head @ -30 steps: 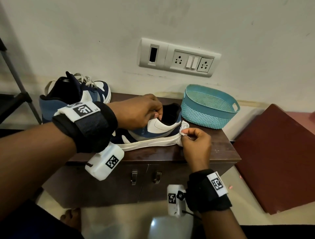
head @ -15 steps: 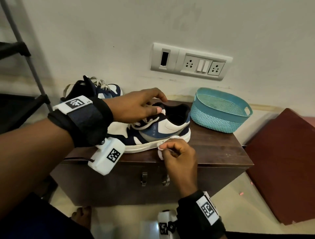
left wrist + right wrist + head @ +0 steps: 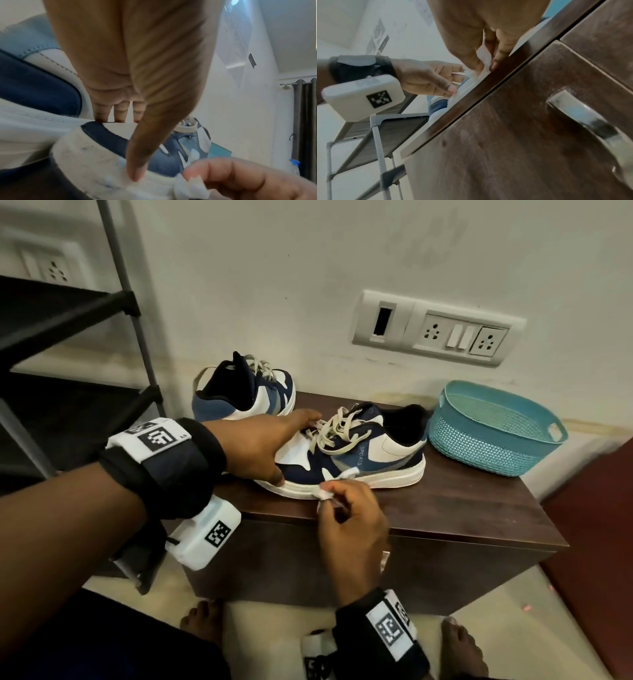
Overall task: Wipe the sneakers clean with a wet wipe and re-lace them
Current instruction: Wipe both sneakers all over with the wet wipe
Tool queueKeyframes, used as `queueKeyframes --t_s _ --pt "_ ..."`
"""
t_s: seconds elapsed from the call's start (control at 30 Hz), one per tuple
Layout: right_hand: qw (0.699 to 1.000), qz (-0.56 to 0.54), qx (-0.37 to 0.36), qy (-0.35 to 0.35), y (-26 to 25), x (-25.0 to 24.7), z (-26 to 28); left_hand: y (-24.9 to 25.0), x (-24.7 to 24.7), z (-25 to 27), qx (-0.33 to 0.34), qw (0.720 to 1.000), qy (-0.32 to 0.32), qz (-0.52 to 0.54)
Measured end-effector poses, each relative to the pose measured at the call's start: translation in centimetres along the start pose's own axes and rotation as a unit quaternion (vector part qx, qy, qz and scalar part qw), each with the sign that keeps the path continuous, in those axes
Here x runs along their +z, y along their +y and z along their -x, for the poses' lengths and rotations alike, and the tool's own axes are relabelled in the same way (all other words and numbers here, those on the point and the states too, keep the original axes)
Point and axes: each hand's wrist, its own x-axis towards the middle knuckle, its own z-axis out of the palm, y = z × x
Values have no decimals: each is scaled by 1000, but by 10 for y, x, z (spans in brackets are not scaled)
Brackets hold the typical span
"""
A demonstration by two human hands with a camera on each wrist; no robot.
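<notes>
The near blue-and-white sneaker [image 3: 359, 453] stands upright on the dark wooden cabinet [image 3: 462, 508], toe to the left, its cream laces loose. My left hand [image 3: 267, 443] lies over its toe with the fingers stretched toward the laces, and the thumb [image 3: 137, 162] presses the white sole [image 3: 85, 155]. My right hand [image 3: 342, 501] pinches a crumpled white wet wipe [image 3: 323, 494] against the side of the sole near the front; the wipe [image 3: 483, 63] sits between thumb and fingers. The second sneaker [image 3: 239, 395] stands behind, at the cabinet's back left corner.
A teal plastic basket [image 3: 493, 446] sits at the cabinet's back right. A black and grey shoe rack [image 3: 68, 313] stands to the left. A socket panel [image 3: 438, 330] is on the wall. Metal handles [image 3: 582, 117] are on the cabinet front, and bare feet stand below.
The near sneaker went from tilted to standing flat. My left hand moved from its collar to the toe. My right hand slid the wipe along the sole from heel toward the front.
</notes>
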Motion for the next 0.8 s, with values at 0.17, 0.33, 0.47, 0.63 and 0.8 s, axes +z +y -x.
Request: queueKeyframes --t_s 0.17,0.33,0.47,0.63,0.8 --pt "998 38 -40 24 10 -16 -17 0 2 -2 1 1000 13 -1" --pt "999 33 -36 23 -2 -1 -10 1 2 -6 15 1000 24 -8" --pt "987 13 -125 -102 -6 0 3 0 0 -6 16 1000 19 -9" --pt "999 11 -22 33 -2 0 -3 3 5 -7 17 999 34 -2" --pt "998 -45 -29 -15 -7 -13 5 6 2 -3 26 998 5 57"
